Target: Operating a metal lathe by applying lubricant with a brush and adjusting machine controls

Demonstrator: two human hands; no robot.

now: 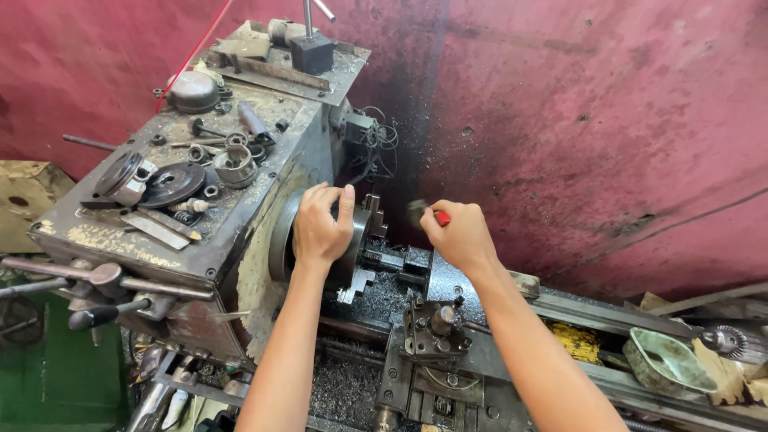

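left hand [320, 228] flat, fingers spread on lathe chuck [352, 240] | right hand [460, 236] fisted around red-handled tool [438, 217] above the tool post [436, 324]

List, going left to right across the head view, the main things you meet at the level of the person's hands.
Black-knobbed lever → left hand on the lathe chuck → right hand gripping a red-handled tool → green bowl → toothed cutter.

Lathe chuck [360, 240] as landmark: left hand [320, 228] on its face, headstock [184, 192] left, right hand [460, 236] with brush [424, 214] right, tool post [436, 324] in front, bowl [668, 360] far right.
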